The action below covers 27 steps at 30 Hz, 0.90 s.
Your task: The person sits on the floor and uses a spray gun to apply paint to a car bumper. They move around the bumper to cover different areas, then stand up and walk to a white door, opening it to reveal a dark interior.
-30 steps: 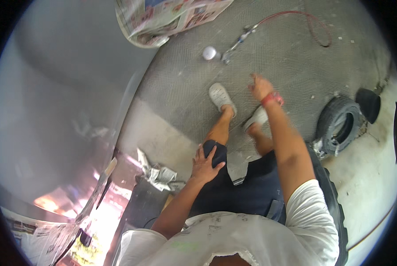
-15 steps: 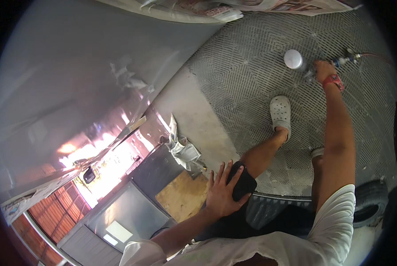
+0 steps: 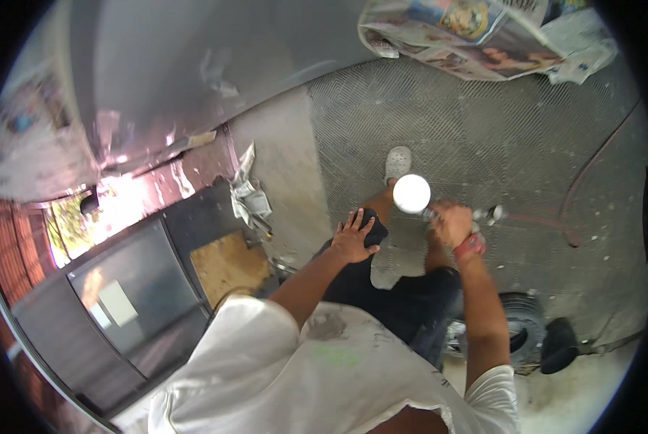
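Holding the spray gun [image 3: 440, 210] level — white cup left, nozzle right — your right hand [image 3: 450, 224] has its fingers wrapped tight; your left hand [image 3: 353, 237] lies spread on the knee [image 3: 373, 224].

A grey ribbed floor mat [image 3: 497, 137] covers the upper right of the frame, with spread newspapers [image 3: 476, 36] lying along its top edge and a thin red hose [image 3: 591, 170] curving down its right side. Left of the mat runs a bare concrete strip [image 3: 284, 166] with crumpled paper [image 3: 250, 197] on it. A large grey curved panel [image 3: 194, 65] fills the upper left, catching bright glare. A black tyre [image 3: 523, 325] lies at lower right.
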Tool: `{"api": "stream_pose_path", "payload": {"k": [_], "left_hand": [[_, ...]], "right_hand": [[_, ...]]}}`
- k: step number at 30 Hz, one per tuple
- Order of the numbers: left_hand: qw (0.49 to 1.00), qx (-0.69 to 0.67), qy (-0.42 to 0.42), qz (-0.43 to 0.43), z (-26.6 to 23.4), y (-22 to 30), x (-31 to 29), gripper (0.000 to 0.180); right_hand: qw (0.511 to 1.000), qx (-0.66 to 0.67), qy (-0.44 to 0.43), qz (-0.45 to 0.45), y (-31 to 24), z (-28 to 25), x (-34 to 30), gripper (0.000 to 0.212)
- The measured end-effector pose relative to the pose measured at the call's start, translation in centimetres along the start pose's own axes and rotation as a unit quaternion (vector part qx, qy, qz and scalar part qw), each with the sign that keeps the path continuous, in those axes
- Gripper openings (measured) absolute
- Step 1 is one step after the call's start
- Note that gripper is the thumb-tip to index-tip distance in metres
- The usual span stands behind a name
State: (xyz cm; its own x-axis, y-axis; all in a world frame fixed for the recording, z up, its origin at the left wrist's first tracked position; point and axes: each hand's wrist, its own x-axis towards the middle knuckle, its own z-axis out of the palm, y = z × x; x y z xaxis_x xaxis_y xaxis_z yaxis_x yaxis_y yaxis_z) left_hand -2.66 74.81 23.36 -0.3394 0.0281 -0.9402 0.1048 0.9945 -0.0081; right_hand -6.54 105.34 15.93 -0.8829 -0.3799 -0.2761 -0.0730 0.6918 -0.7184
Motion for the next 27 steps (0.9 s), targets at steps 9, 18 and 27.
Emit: {"api": "stream_pose_path", "payload": {"k": [9,18,27], "left_hand": [[0.991,-0.006,-0.041,0.123,-5.9,13.5,-11.5,0.079],[0.97,-0.18,0.086,0.139,-11.2,18.7,-11.0,0.073],[0.957,-0.21,0.078,0.184,-15.9,24.2,-0.2,0.081]], "right_hand": [[0.983,-0.118,0.136,-0.03,-5.2,-16.2,-20.6,0.041],[0.961,-0.115,0.248,0.042,-3.1,-29.6,-29.2,0.058],[0.868,-0.039,0.481,0.117,3.3,-40.6,-33.8,0.067]]}}
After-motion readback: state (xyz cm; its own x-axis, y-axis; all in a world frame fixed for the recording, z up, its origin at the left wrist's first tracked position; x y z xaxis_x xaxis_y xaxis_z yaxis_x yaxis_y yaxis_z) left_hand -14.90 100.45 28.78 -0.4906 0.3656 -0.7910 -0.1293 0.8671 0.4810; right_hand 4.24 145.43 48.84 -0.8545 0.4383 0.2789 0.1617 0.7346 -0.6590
